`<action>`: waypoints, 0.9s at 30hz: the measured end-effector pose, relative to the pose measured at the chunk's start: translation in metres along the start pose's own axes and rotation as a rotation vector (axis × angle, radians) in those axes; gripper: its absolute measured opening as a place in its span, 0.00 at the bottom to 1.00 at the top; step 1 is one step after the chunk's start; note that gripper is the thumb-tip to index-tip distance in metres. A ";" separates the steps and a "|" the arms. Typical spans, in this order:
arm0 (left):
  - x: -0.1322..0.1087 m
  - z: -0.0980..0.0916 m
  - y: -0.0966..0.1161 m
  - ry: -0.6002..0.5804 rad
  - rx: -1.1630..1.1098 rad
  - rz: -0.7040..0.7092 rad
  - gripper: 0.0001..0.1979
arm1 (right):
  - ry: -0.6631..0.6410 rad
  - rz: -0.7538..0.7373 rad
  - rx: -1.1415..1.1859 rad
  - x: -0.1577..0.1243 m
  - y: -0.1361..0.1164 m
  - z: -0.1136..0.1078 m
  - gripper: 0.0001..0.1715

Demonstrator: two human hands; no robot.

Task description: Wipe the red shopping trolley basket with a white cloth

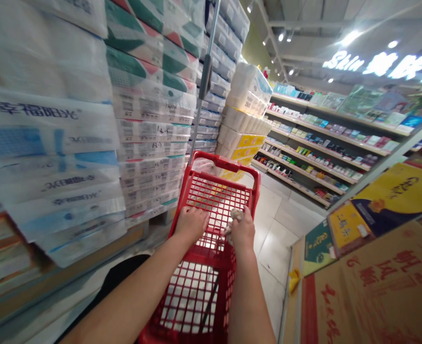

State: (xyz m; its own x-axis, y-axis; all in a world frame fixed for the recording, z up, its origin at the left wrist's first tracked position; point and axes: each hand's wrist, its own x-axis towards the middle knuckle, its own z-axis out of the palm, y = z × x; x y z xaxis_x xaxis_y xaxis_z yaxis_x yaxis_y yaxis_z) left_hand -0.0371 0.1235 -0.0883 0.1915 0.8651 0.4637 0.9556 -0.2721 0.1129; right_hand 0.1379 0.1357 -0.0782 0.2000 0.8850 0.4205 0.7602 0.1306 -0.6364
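A red plastic shopping cart (211,254) with grid walls stands in front of me, tilted in the view. My left hand (192,223) is closed at its left side, fingers curled over the red plastic; the fingertips are partly hidden. Over the cart's right side is my right hand (243,230), its fingers bent around a small, pale, crumpled thing (236,214) that looks like cloth or tissue. Whether this hand also grips the cart is hidden. Beyond both hands rises the cart's red far rim (227,163).
Tall stacks of wrapped paper packs (149,95) line the left, on a low pallet. A metal pole (205,76) rises before them. Cardboard boxes (386,282) crowd the right. Farther off are stocked shelves (314,138); a tiled floor (277,239) runs between.
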 end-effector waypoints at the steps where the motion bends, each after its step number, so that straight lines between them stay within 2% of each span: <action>1: 0.000 0.000 0.000 0.002 0.000 0.000 0.15 | 0.029 0.020 -0.020 0.001 0.001 -0.001 0.25; 2: 0.000 0.000 0.000 0.003 0.004 0.000 0.15 | 0.021 0.018 -0.030 0.001 0.000 -0.001 0.22; 4: 0.000 0.001 0.001 0.005 0.019 0.001 0.15 | -0.112 -0.072 0.008 -0.001 -0.003 -0.001 0.19; 6: 0.000 0.001 0.001 0.004 0.034 0.004 0.15 | -0.244 -0.173 0.090 -0.004 -0.007 0.001 0.20; 7: 0.000 0.001 0.001 0.003 0.036 0.005 0.15 | -0.244 -0.186 0.119 -0.004 -0.007 0.001 0.23; 10: 0.000 0.000 0.001 -0.006 0.029 0.005 0.15 | -0.017 -0.067 0.101 -0.001 -0.003 0.001 0.30; 12: 0.000 0.000 0.001 -0.008 0.025 0.001 0.14 | 0.055 -0.011 0.058 0.001 0.001 0.002 0.28; 15: 0.000 0.001 0.000 0.000 0.032 0.002 0.15 | -0.137 -0.127 0.079 -0.001 0.002 0.007 0.22; 17: -0.001 0.003 0.000 0.003 0.035 0.003 0.15 | -0.231 -0.209 0.133 -0.003 0.000 0.010 0.22; 18: -0.001 0.003 0.000 0.003 0.034 0.002 0.15 | -0.216 -0.211 0.153 -0.004 -0.001 0.010 0.23; 22: -0.001 0.003 0.000 0.002 0.018 0.000 0.15 | 0.057 -0.065 0.140 -0.002 -0.001 0.006 0.22; 23: 0.000 0.003 0.000 0.005 0.018 0.000 0.15 | 0.061 -0.067 0.134 -0.002 -0.001 0.006 0.22; 24: 0.000 0.003 0.000 0.007 0.020 0.001 0.15 | 0.017 -0.098 0.136 -0.002 -0.002 0.006 0.21; 27: 0.000 0.003 0.001 0.011 0.026 0.001 0.15 | -0.219 -0.252 0.162 -0.005 -0.007 0.008 0.23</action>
State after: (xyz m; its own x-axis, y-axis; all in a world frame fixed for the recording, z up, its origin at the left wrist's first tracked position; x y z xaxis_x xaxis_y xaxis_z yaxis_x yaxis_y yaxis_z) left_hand -0.0354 0.1249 -0.0908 0.1903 0.8600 0.4736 0.9608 -0.2621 0.0899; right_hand 0.1264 0.1339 -0.0809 -0.1312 0.8885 0.4398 0.6572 0.4101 -0.6324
